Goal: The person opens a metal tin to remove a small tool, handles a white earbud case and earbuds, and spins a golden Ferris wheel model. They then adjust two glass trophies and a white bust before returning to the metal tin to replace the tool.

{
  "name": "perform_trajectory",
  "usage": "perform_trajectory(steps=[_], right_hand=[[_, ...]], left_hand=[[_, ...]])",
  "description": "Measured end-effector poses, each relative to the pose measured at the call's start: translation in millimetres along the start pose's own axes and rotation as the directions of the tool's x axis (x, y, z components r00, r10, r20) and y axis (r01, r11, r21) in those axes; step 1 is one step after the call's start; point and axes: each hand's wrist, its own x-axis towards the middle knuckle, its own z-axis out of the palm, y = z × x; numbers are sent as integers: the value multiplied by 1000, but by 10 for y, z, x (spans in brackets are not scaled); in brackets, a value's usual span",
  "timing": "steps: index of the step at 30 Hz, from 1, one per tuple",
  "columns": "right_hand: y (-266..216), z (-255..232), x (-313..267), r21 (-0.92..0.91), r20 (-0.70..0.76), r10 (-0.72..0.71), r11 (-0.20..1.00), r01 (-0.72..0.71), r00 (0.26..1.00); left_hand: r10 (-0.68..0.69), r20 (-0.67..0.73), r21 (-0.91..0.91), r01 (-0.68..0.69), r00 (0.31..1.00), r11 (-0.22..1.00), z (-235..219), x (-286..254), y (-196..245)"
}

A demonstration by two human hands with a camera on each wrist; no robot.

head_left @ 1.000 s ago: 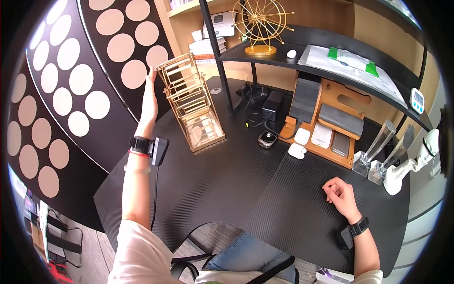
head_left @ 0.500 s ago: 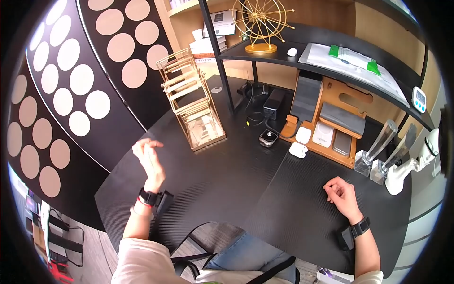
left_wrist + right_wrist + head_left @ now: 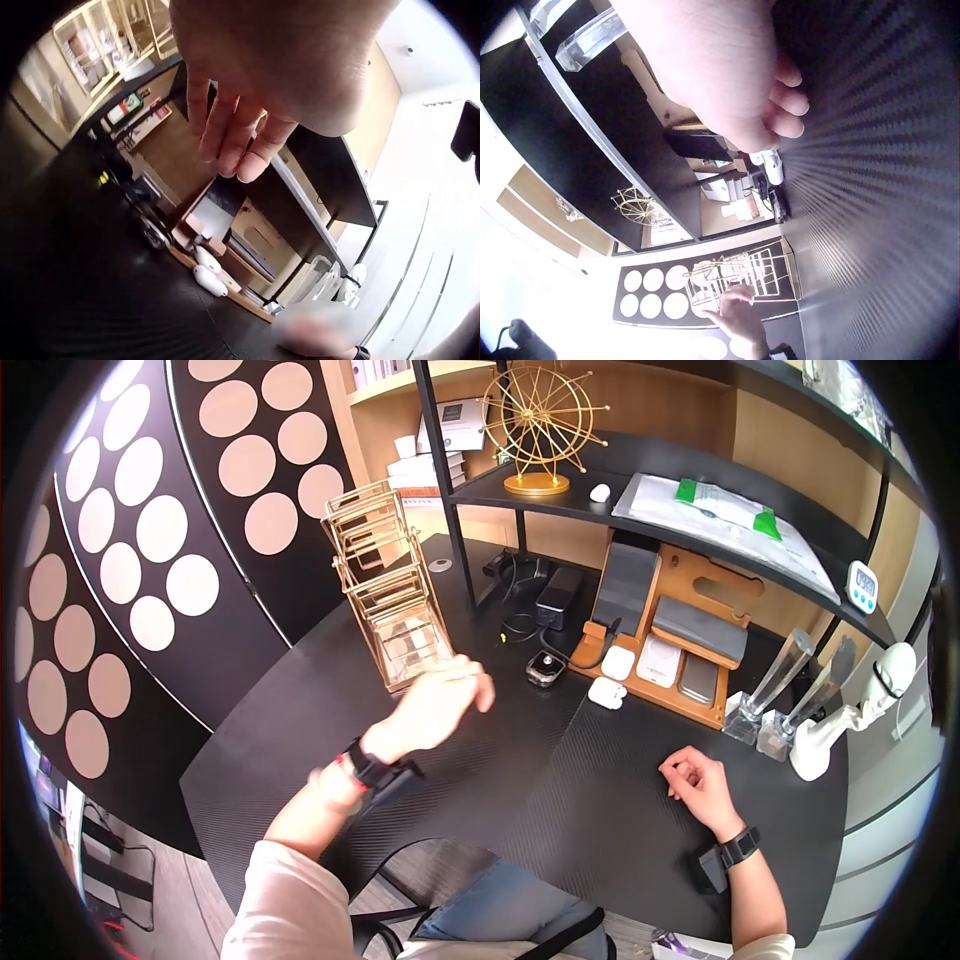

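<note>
A tall gold-framed rack (image 3: 405,625) with several open tiers stands at the left of the black desk (image 3: 490,780). In front of its base, my left hand (image 3: 430,705) hangs over the desk with nothing held, covering the rack's near corner in the head view. Its fingers (image 3: 235,139) are loosely bent and spread a little in the left wrist view. My right hand (image 3: 700,785) rests on the right part of the desk, fingers loosely curled and holding nothing.
A white earbud case (image 3: 607,693) and a smartwatch (image 3: 545,669) lie by a wooden docking stand (image 3: 700,698). Clear trophies (image 3: 742,715) and a white lamp-like device (image 3: 815,745) stand at the right. A gold Ferris wheel (image 3: 537,482) occupies the black shelf above.
My left hand has come down from beside the rack's upper tiers, drawn back toward me, then swung right across the front of its base. The right hand stays put; the head view shifts slightly.
</note>
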Motion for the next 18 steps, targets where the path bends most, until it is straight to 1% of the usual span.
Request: perform_trajectory(steps=[1, 2, 4, 5, 6, 7, 8, 9, 10, 12, 13, 15, 16, 18], right_hand=[[16, 0, 1, 13, -1, 8, 1000, -8, 1000], [30, -9, 8, 20, -1, 14, 1000, -14, 1000], [49, -23, 7, 25, 2, 30, 999, -30, 1000], [29, -37, 2, 13, 10, 20, 1000, -20, 1000], [8, -45, 5, 7, 14, 9, 1000, -9, 1000], [-14, -47, 5, 50, 22, 19, 999, -20, 1000], [-21, -46, 11, 46, 12, 13, 999, -13, 1000], [-12, -47, 15, 40, 14, 17, 999, -18, 1000], [-3, -42, 16, 35, 20, 29, 999, -30, 999], [6, -37, 18, 60, 20, 46, 997, -47, 999], [-2, -34, 21, 61, 23, 62, 996, -63, 998], [31, -42, 24, 65, 24, 89, 994, -91, 996], [40, -52, 29, 88, 17, 108, 990, -109, 994], [-5, -36, 30, 120, -9, 115, 986, -113, 993]], left_hand=[[-57, 39, -82, 60, 998, 995, 138, 86, -77], [-158, 86, -157, 170, 984, 973, 272, 147, -117], [-215, 63, -313, 223, 975, 923, 578, 162, -344], [-254, 100, -394, 273, 962, 878, 627, 179, -350], [-238, 126, -429, 270, 963, 862, 635, 182, -355], [-243, 146, -472, 284, 959, 834, 651, 179, -398], [-249, 172, -509, 302, 953, 806, 645, 171, -436], [-272, 135, -558, 300, 953, 774, 664, 160, -456], [-298, 132, -594, 316, 945, 740, 676, 144, -477], [-374, 108, -651, 349, 921, 674, 691, 86, -513], [-377, 127, -654, 363, 917, 663, 699, 58, -525], [-433, 109, -596, 407, 895, 692, 686, 13, -559], [-424, 133, -603, 413, 896, 683, 678, -2, -555], [-442, 34, -646, 358, 896, 674, 704, 7, -529]])
